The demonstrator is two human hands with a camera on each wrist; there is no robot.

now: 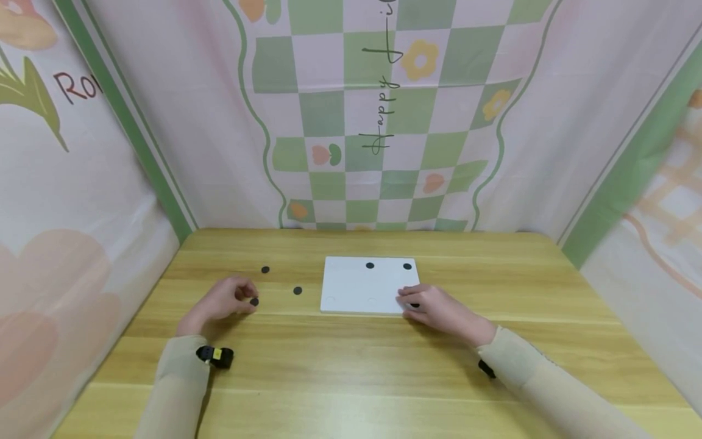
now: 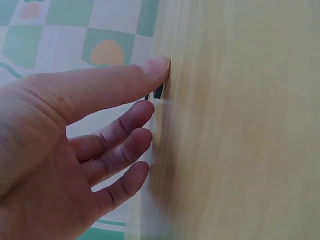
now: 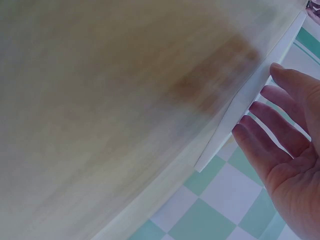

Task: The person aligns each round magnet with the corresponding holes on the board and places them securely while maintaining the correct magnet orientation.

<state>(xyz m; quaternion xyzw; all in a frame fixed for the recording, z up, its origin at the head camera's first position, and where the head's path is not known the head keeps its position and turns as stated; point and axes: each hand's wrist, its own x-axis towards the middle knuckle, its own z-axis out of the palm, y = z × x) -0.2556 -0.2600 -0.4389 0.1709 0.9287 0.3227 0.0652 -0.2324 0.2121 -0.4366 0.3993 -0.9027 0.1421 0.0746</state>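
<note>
Lower left of frame: the left hand [image 1: 223, 299] pinches, as far as I can tell from here, a black disc [image 1: 255, 302]. Lower centre: a white rectangular board [image 1: 351, 281], its lower right corner under the right hand [image 1: 437, 307], fingers relaxed.

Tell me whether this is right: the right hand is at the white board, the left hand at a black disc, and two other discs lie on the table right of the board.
Not quite: the head view shows the two other discs on the table left of the board, not right of it. The rest holds.
</note>
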